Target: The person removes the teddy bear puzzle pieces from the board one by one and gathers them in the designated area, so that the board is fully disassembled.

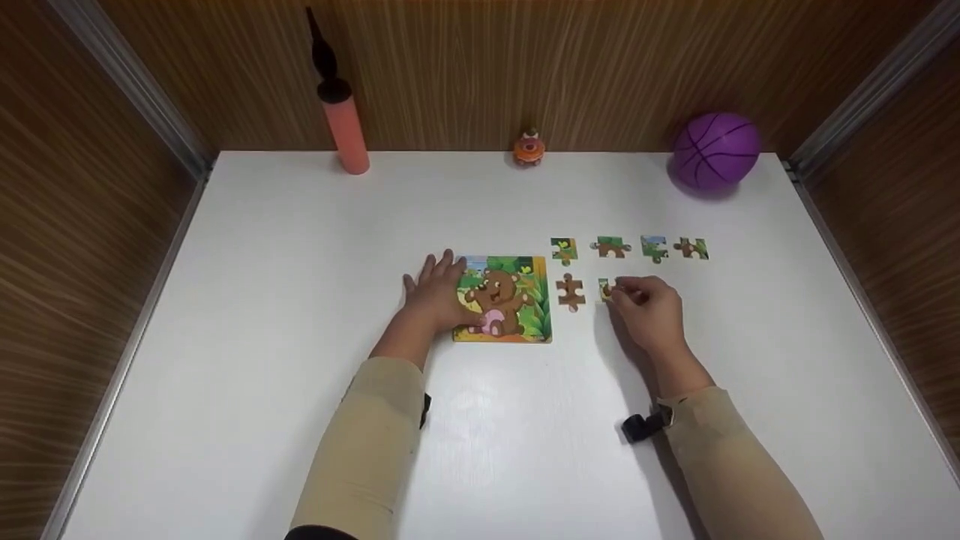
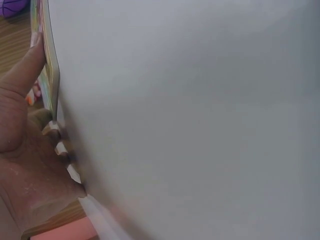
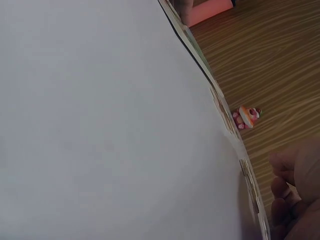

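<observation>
A square bear puzzle (image 1: pixel 517 300) lies on the white table. My left hand (image 1: pixel 439 296) rests at its left edge, fingers spread and thumb across the picture; in the left wrist view that thumb (image 2: pixel 31 65) lies along the puzzle's side. With curled fingers, my right hand (image 1: pixel 649 307) pinches a small puzzle piece (image 1: pixel 604 289), partly hidden by the fingertips. Just left of it lies a brown puzzle piece (image 1: pixel 571 292). Behind them runs a row of several loose pieces, among them a green-and-brown one (image 1: pixel 611 246) and a blue-and-green one (image 1: pixel 654 247).
Along the back of the table (image 1: pixel 247 300) stand a pink hand pump (image 1: pixel 346 135) with a black nozzle at left, a small orange-and-pink figurine (image 1: pixel 529 149) in the middle, and a purple ball (image 1: pixel 716 151) at right. Wood-grain panels (image 1: pixel 480 75) enclose the back and sides.
</observation>
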### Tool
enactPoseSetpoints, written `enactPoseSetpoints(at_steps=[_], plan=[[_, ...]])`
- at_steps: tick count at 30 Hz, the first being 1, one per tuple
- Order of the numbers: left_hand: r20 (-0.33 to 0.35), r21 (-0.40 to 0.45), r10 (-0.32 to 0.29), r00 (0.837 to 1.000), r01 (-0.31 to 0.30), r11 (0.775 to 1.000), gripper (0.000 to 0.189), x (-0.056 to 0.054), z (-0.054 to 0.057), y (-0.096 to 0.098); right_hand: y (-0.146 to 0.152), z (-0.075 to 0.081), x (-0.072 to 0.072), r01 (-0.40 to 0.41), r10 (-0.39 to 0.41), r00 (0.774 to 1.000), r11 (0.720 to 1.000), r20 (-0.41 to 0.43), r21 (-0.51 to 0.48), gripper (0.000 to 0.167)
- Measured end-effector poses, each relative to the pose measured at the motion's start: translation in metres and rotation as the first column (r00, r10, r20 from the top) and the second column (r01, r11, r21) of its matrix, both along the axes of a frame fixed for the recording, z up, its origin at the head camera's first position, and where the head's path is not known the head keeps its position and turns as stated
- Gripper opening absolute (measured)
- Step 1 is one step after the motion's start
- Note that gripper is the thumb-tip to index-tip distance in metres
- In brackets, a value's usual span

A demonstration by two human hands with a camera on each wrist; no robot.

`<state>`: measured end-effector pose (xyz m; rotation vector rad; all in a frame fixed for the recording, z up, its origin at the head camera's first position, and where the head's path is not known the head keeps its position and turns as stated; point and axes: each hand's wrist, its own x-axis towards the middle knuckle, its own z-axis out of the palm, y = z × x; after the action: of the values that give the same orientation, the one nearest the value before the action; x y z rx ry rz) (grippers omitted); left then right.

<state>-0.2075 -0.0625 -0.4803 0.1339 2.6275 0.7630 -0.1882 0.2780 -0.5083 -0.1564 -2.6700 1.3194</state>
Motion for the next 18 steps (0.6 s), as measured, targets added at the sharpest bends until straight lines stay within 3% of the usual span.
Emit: enactPoseSetpoints(at_steps=[18], plan=[[-0.008,-0.010,-0.002,1.000,0.002,1.000,0.119,-0.001,-0.004,0.001,-0.042,0.006,0.018,-0.175,0.175,0.982,0.985,-0.068,0.009,0.023]])
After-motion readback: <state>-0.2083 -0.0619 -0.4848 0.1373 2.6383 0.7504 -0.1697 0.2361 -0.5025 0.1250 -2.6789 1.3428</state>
